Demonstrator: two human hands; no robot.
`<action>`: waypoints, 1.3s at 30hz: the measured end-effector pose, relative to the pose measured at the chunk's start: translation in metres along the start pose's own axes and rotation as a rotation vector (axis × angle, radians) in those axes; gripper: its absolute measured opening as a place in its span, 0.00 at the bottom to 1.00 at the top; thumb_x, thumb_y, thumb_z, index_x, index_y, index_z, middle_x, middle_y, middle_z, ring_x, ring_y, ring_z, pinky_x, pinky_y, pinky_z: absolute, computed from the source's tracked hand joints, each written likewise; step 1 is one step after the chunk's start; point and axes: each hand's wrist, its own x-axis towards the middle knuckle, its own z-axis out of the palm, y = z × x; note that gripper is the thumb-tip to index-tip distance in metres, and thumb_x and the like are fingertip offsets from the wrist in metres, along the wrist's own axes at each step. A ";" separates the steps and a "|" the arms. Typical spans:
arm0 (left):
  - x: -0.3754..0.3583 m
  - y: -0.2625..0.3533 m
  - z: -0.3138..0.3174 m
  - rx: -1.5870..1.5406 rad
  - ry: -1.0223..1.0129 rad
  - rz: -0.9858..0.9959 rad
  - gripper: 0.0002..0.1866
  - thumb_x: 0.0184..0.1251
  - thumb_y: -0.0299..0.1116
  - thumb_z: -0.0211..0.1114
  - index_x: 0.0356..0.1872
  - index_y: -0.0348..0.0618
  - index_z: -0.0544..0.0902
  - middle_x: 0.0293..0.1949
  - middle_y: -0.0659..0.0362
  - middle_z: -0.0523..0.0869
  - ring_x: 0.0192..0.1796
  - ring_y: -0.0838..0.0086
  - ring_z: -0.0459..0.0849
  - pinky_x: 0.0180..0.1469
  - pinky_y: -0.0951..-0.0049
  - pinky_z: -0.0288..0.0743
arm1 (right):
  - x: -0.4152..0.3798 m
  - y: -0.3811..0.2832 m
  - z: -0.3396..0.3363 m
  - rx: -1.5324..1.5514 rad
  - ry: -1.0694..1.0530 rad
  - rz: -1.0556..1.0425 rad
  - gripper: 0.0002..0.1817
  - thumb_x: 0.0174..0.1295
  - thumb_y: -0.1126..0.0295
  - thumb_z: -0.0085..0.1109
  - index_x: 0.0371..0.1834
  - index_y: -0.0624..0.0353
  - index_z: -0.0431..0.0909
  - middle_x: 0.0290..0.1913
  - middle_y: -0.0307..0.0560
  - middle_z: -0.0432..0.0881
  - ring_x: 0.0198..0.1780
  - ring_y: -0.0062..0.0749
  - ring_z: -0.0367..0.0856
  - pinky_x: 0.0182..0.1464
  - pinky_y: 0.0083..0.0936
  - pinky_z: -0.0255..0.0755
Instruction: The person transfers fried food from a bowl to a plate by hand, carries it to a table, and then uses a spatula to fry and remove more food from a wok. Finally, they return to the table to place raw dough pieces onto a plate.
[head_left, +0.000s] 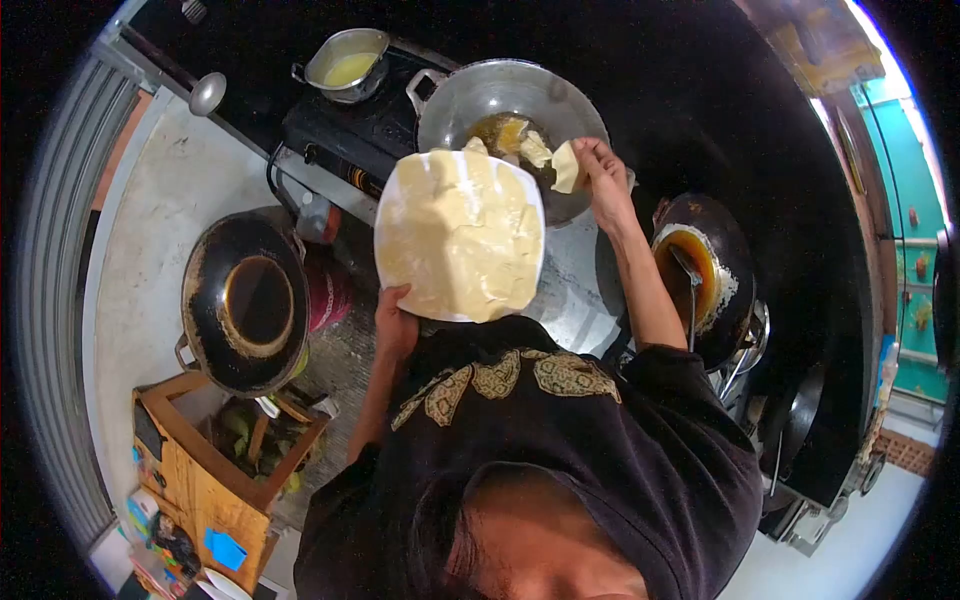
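Observation:
My left hand grips the near edge of a white square plate, tilted up in front of my chest. Flat, pale yellow dough sheets cover most of the plate. One dough sheet hangs pinched between the thumb and fingers of my right hand, over the right side of a large metal wok. Brown oil lies in the bottom of that wok, with several pale dough pieces in it. The plate hides part of the wok's near side.
A small pot of yellow liquid stands on the stove, behind the plate. On the right, a dark wok holds orange liquid and a ladle. Another dark wok with brown liquid is at left, above a wooden crate.

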 end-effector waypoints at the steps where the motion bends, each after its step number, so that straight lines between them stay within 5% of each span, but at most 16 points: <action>1: -0.002 -0.001 -0.009 -0.020 0.025 0.015 0.25 0.56 0.29 0.58 0.57 0.36 0.69 0.54 0.50 0.76 0.58 0.58 0.75 0.62 0.58 0.69 | 0.002 0.009 -0.002 0.085 -0.003 0.099 0.08 0.68 0.64 0.54 0.43 0.55 0.76 0.36 0.33 0.81 0.34 0.14 0.78 0.35 0.16 0.74; 6: -0.026 0.009 -0.032 -0.018 0.208 0.060 0.24 0.61 0.35 0.55 0.59 0.39 0.68 0.57 0.53 0.75 0.59 0.63 0.74 0.60 0.62 0.67 | 0.012 0.060 -0.012 0.209 -0.017 0.429 0.14 0.66 0.64 0.56 0.52 0.57 0.75 0.41 0.36 0.82 0.39 0.20 0.81 0.39 0.20 0.79; 9: -0.036 0.012 -0.044 -0.066 0.286 0.192 0.22 0.61 0.34 0.55 0.56 0.38 0.69 0.56 0.51 0.76 0.60 0.58 0.73 0.62 0.55 0.67 | 0.025 0.078 -0.020 0.108 -0.098 0.452 0.17 0.64 0.66 0.58 0.55 0.59 0.75 0.43 0.38 0.82 0.42 0.21 0.82 0.41 0.19 0.78; 16: -0.043 0.011 -0.055 -0.202 0.324 0.372 0.22 0.61 0.34 0.56 0.55 0.34 0.71 0.53 0.50 0.78 0.54 0.60 0.78 0.58 0.60 0.72 | 0.041 0.074 -0.023 0.056 -0.246 0.420 0.19 0.59 0.75 0.61 0.55 0.61 0.74 0.46 0.45 0.81 0.46 0.29 0.81 0.49 0.24 0.76; 23: -0.045 0.009 -0.062 -0.217 0.301 0.337 0.23 0.63 0.32 0.54 0.59 0.33 0.67 0.57 0.50 0.76 0.58 0.61 0.76 0.61 0.60 0.71 | 0.046 0.083 -0.019 -0.102 -0.362 0.460 0.22 0.58 0.75 0.62 0.58 0.54 0.75 0.49 0.40 0.81 0.46 0.26 0.80 0.48 0.21 0.74; 29: -0.046 0.008 -0.051 -0.147 0.295 0.309 0.23 0.63 0.34 0.55 0.57 0.34 0.69 0.56 0.50 0.77 0.58 0.61 0.76 0.61 0.59 0.68 | 0.059 0.113 -0.022 -0.348 -0.434 0.237 0.20 0.59 0.80 0.57 0.56 0.58 0.77 0.45 0.34 0.80 0.43 0.17 0.77 0.47 0.15 0.71; 35: -0.043 0.010 -0.054 -0.122 0.313 0.237 0.25 0.63 0.33 0.53 0.61 0.38 0.66 0.59 0.53 0.74 0.62 0.61 0.72 0.64 0.59 0.64 | 0.059 0.118 -0.009 -0.377 -0.344 0.199 0.16 0.58 0.81 0.56 0.50 0.58 0.80 0.35 0.33 0.81 0.38 0.16 0.74 0.43 0.16 0.72; 39: -0.042 0.015 -0.059 -0.160 0.300 0.225 0.25 0.62 0.32 0.54 0.61 0.39 0.66 0.60 0.53 0.74 0.62 0.62 0.72 0.64 0.59 0.64 | 0.078 0.154 -0.015 -0.522 -0.325 -0.004 0.17 0.59 0.80 0.53 0.51 0.59 0.79 0.37 0.38 0.83 0.39 0.22 0.79 0.44 0.19 0.73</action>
